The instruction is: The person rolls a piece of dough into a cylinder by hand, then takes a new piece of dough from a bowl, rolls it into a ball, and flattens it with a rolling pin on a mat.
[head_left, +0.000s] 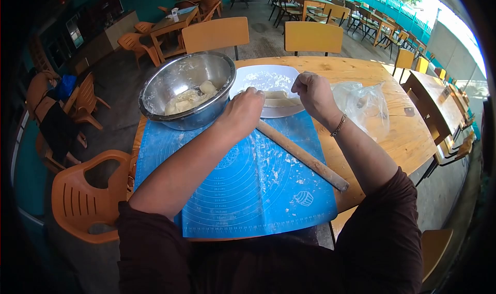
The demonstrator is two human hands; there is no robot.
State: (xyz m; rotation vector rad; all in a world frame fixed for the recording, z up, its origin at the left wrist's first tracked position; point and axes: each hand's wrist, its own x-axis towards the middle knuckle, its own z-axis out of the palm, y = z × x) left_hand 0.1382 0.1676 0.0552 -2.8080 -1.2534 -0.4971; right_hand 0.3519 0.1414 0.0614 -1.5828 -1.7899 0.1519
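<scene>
Both hands are over a white floured tray [266,77] at the back of the table. My left hand [247,108] is closed at the tray's left front; its fingertips are near a pale flat piece of dough [279,101], and what they grip is hidden. At the tray's right edge my right hand [311,88] is closed in a pinch, its contents too small to make out. A steel bowl [181,119] with dough lumps [186,100] stands left of the tray. A wooden rolling pin [305,157] lies diagonally across the floured blue mat [232,190].
Clear plastic bags [364,105] lie on the wooden table [408,133] at right. An orange chair [93,196] stands at left, two chairs behind the table. A person [54,113] is at far left. More tables and chairs fill the background.
</scene>
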